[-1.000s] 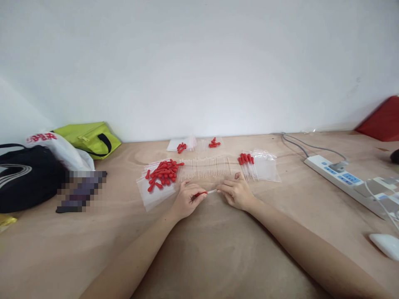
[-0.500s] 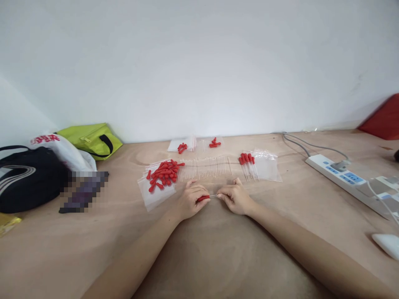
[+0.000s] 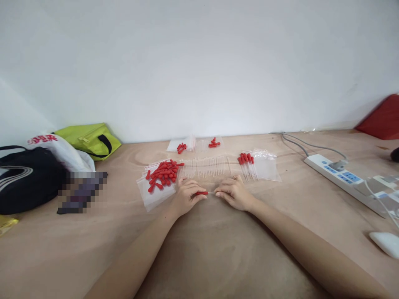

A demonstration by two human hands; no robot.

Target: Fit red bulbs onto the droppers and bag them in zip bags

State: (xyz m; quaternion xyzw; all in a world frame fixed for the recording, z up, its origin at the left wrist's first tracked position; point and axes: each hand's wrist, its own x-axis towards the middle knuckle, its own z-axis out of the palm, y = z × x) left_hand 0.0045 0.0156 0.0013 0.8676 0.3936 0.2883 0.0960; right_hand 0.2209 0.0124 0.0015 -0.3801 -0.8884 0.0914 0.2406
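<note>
Head view: a red dropper bulb (image 3: 202,193) is pinched by the left hand (image 3: 187,196), its thin tube (image 3: 211,192) by the right hand (image 3: 234,194).

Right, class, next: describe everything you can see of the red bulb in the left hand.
The red bulb is small, slender and smooth, seemingly rubber. It lies nearly level, pinched between the thumb and fingers of the left hand, which hide its other end. Its exposed end faces the right hand and appears to meet a thin clear tube; how far the tube goes in cannot be seen.
</note>
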